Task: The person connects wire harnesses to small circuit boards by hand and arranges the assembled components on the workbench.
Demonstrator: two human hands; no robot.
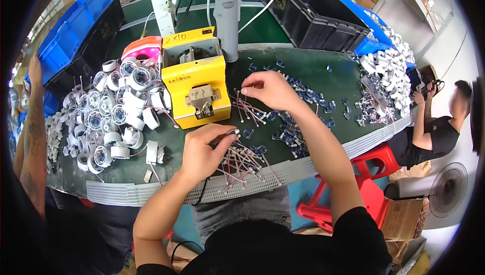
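Observation:
My left hand [204, 148] is closed in front of the yellow machine, thumb and forefinger pinching a small dark part [233, 132] with a pale end. Just below it lies a heap of thin connector wires [241, 163], some reaching over the bench's front edge. My right hand [270, 89] is further back and to the right, with its fingertips pinched together above a second bunch of wires [248, 111]. What those fingertips hold, if anything, is too small to make out. Small blue circuit boards [290, 132] lie scattered beneath and around my right forearm.
Left of the yellow machine [198, 85] is a large pile of white round housings [113, 106]. More white parts [399, 73] are heaped at right. Behind stand a grey post [227, 22] and a black crate [318, 22]. Other people are at both sides; a red stool [369, 189] is at right.

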